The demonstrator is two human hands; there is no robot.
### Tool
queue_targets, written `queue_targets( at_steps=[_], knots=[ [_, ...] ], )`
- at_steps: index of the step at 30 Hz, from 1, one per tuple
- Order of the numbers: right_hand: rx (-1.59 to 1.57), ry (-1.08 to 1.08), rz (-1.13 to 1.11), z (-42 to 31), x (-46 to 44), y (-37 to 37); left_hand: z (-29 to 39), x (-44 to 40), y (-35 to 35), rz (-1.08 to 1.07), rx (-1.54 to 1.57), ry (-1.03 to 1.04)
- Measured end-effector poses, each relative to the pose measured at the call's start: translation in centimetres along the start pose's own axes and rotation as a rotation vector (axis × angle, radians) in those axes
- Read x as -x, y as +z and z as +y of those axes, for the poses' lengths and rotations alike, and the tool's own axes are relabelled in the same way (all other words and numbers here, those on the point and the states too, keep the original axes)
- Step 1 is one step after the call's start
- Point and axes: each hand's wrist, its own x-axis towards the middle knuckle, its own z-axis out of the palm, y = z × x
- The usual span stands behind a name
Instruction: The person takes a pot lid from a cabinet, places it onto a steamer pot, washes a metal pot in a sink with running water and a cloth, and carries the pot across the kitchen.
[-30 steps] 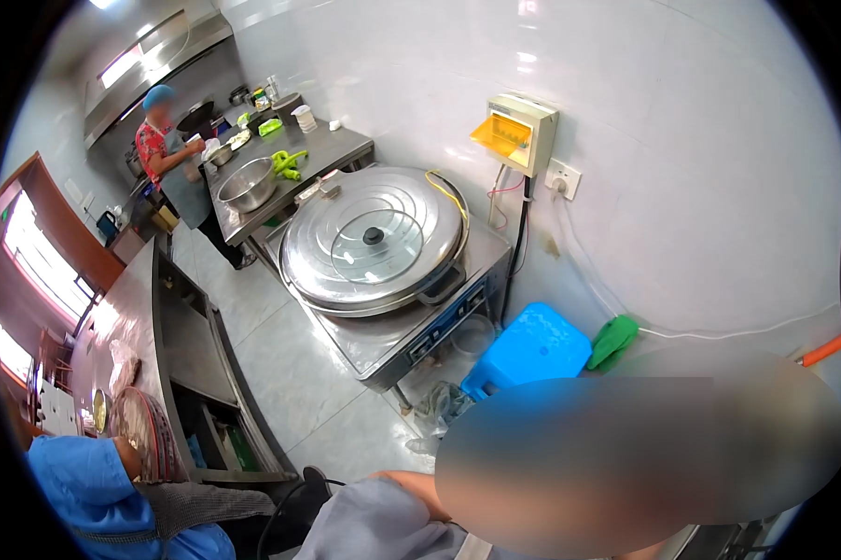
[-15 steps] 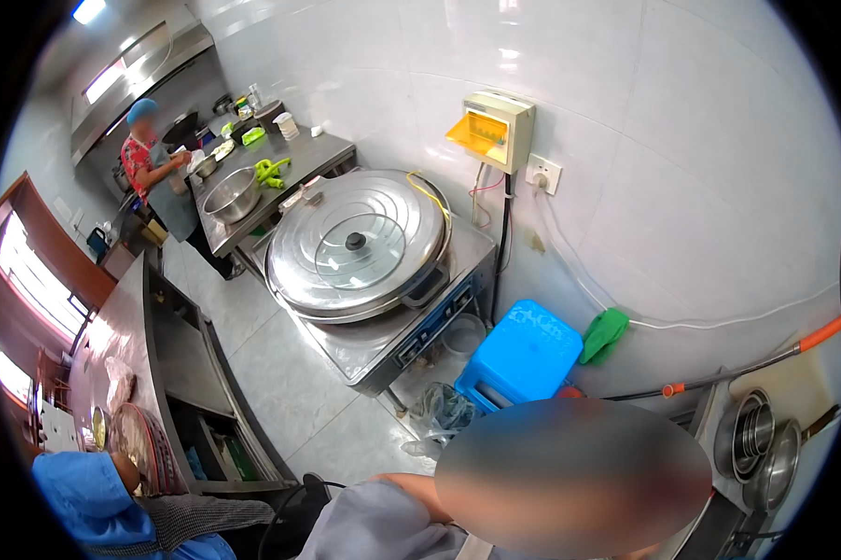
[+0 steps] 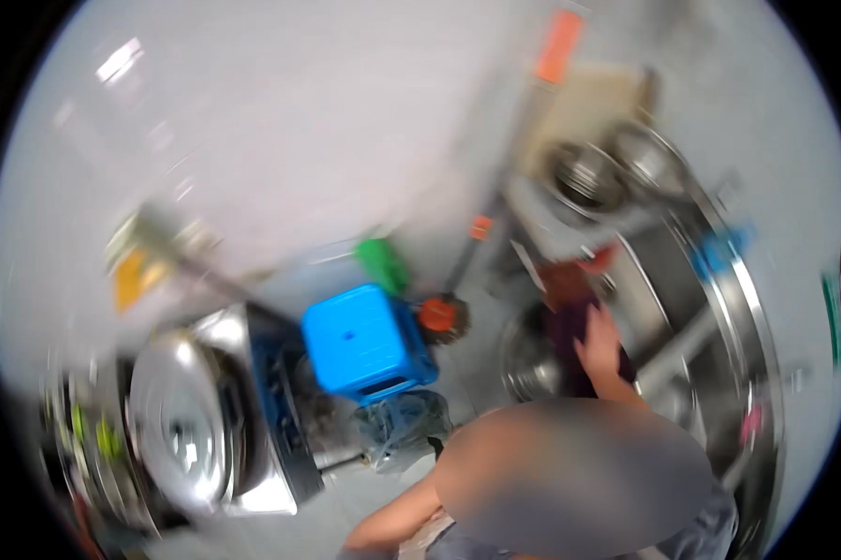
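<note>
My right hand (image 3: 601,342) reaches over a dark purple, cloth-like thing (image 3: 567,329) beside the sink and touches it or hovers just above it. Its thumb stands apart from the other fingers, though motion smears them. Whether it grips the purple thing is not plain. A reddish-brown part (image 3: 562,283) adjoins the purple thing. Of my left side only the bare forearm (image 3: 394,515) shows, low in the view; a blurred oval covers where the hand would be. A round metal basin (image 3: 530,373) lies left of the purple thing.
A steel sink (image 3: 649,271) runs along the right, with metal bowls (image 3: 583,177) at its far end. Left of centre stands a blue plastic stool (image 3: 355,336), beside a clear plastic bag (image 3: 403,429) on the floor. A large round lidded griddle (image 3: 180,420) is farther left.
My view has swung right and down toward the sink. The stool and griddle now sit farther left. My right hand and the purple thing have come into sight; the co-workers have left the view.
</note>
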Motion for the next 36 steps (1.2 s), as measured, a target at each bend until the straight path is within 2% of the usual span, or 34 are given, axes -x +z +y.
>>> queue_targets(
  at_steps=[3,6,7,12,21,26,30,36],
  knots=[
    [-0.03,0.075,0.018,0.6,0.5,-0.9,-0.3,-0.9,1.7,-0.043,0.068,-0.18],
    [0.05,0.089,-0.053,2.3,0.5,0.1,-1.9,-1.6,4.2,0.013,0.188,-0.251],
    [0.085,0.072,-0.047,2.9,0.8,0.6,-2.3,-2.0,5.1,-0.037,0.187,-0.272],
    [0.101,0.083,-0.074,3.6,0.0,1.3,-2.7,-4.7,6.3,-0.068,0.175,-0.304],
    [0.092,0.086,0.008,6.6,0.8,3.6,-3.4,-6.3,15.0,-0.177,0.113,-0.357],
    [0.068,0.093,-0.037,4.6,0.7,1.8,-2.8,-5.5,15.5,-0.182,0.114,-0.389],
    [0.048,0.088,0.042,5.8,0.4,3.3,-2.8,-4.9,16.9,-0.132,0.126,-0.404],
    [0.12,0.085,-0.006,5.2,0.2,3.3,-2.6,-4.0,15.5,-0.114,0.179,-0.373]
  ],
)
